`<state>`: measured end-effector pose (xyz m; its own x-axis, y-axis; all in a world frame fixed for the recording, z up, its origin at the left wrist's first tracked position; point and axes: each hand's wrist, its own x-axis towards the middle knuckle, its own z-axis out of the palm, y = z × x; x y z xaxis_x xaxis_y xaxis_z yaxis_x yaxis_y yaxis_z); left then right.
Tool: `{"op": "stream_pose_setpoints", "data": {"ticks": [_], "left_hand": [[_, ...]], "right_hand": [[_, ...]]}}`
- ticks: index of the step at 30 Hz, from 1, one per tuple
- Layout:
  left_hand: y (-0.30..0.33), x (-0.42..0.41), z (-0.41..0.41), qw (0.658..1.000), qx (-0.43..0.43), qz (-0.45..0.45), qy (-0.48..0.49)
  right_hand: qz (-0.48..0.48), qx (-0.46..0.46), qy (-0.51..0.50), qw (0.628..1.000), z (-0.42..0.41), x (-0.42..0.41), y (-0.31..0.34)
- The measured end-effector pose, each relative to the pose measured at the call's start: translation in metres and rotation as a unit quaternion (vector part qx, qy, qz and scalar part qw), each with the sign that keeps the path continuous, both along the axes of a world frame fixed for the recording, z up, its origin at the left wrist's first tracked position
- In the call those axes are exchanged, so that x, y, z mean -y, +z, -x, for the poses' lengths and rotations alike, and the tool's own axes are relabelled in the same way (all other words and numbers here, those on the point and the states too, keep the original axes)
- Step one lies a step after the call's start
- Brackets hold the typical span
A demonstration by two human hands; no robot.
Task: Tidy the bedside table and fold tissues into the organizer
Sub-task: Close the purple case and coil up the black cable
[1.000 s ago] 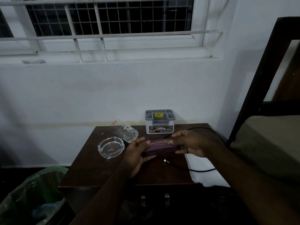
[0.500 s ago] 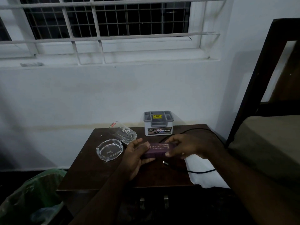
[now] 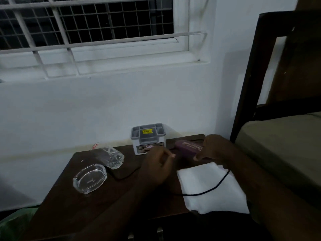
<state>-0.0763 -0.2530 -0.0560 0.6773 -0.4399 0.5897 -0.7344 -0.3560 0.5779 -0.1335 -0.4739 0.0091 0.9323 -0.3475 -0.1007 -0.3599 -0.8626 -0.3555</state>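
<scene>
A purple spectacle case (image 3: pixel 188 148) lies at the back right of the dark wooden bedside table (image 3: pixel 66 202), to the right of the grey organizer (image 3: pixel 148 138). My right hand (image 3: pixel 216 148) grips the case's right end. In front of the organizer hovers my left hand (image 3: pixel 159 165), fingers loosely curled with nothing in them. A white tissue (image 3: pixel 211 186) lies flat at the table's front right, hanging over the edge. A black cable (image 3: pixel 207 191) runs across the tissue and the tabletop.
A glass ashtray (image 3: pixel 89 178) sits at the front left, and a glass tumbler (image 3: pixel 111 156) lies on its side behind it. The bed frame (image 3: pixel 246 80) and mattress (image 3: pixel 284 141) stand to the right. A green bin bag (image 3: pixel 12 223) is at the lower left.
My right hand has carried the purple case from the middle of the table to the back right beside the organizer. My left hand has let go of it.
</scene>
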Motion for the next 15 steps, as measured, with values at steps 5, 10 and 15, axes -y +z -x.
{"op": "stream_pose_setpoints", "data": {"ticks": [5, 10, 15], "left_hand": [[0.001, 0.083, -0.029, 0.972, 0.097, -0.196, -0.082], [-0.011, 0.124, -0.055, 0.928, 0.008, -0.372, 0.023], [-0.008, 0.133, -0.073, 0.913, -0.001, -0.400, 0.080]], "right_hand": [[-0.035, -0.026, -0.110, 0.993, 0.002, 0.034, -0.013], [-0.019, -0.047, -0.107, 0.993, -0.004, 0.045, -0.016], [-0.033, -0.069, -0.100, 0.992, -0.009, 0.045, -0.023]]}}
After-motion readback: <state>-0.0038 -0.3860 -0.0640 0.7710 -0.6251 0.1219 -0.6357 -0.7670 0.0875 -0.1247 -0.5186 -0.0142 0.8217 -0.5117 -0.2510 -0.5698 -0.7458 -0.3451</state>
